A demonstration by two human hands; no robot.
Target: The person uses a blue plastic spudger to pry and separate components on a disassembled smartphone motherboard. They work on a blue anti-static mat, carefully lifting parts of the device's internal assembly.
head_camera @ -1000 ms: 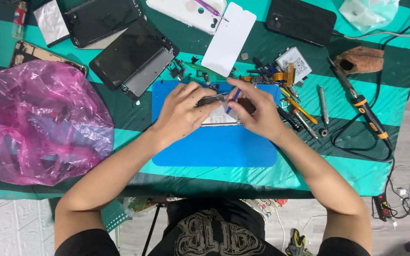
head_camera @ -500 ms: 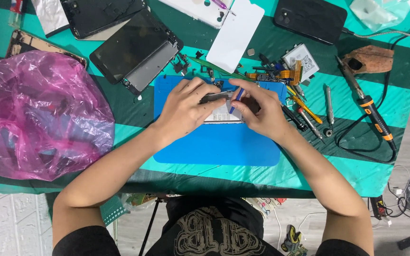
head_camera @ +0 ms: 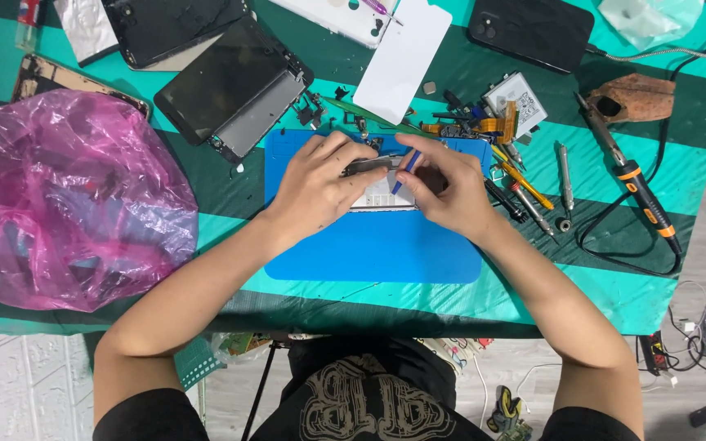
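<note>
My left hand (head_camera: 318, 182) and my right hand (head_camera: 449, 190) meet over a small opened phone (head_camera: 382, 194) that lies on a blue work mat (head_camera: 369, 245). The left hand grips the phone's upper left edge and holds it down. The right hand pinches a thin blue pry tool (head_camera: 404, 169) whose tip rests on the phone's pale inside. Both hands hide most of the phone.
A pink plastic bag (head_camera: 67, 200) fills the left of the striped green table. Phone screens (head_camera: 230, 86), a white card (head_camera: 402, 59) and a black phone (head_camera: 530, 31) lie behind the mat. Screwdrivers (head_camera: 525, 192) and a soldering iron (head_camera: 631, 180) lie to the right.
Both hands stay on the phone. The right hand's fingers have shifted a little, and the blue tool now points more steeply down onto the phone. The camera has tilted slightly.
</note>
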